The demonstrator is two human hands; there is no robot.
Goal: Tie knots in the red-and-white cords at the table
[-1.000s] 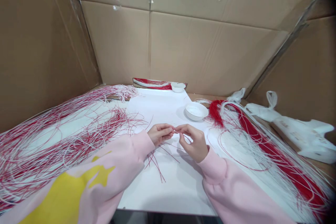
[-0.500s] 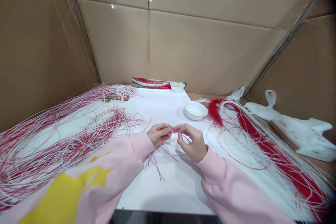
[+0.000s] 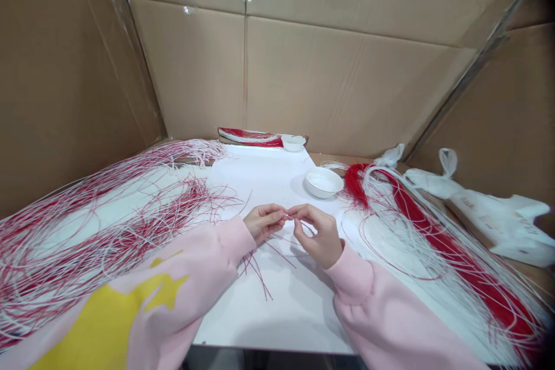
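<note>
Red cord (image 3: pixel 288 217) pinched in left hand (image 3: pixel 263 223), right hand (image 3: pixel 319 235) just beside it, its grip hard to tell

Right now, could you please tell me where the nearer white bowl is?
In the head view, the nearer white bowl sits right of centre, beyond the right hand and just left of the red strands.

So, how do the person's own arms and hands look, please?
The left sleeve is pale pink, with yellow shapes, one star-like; the right sleeve looks plain pink. Both end in fitted cuffs. The left hand and right hand wear no gloves.
</note>
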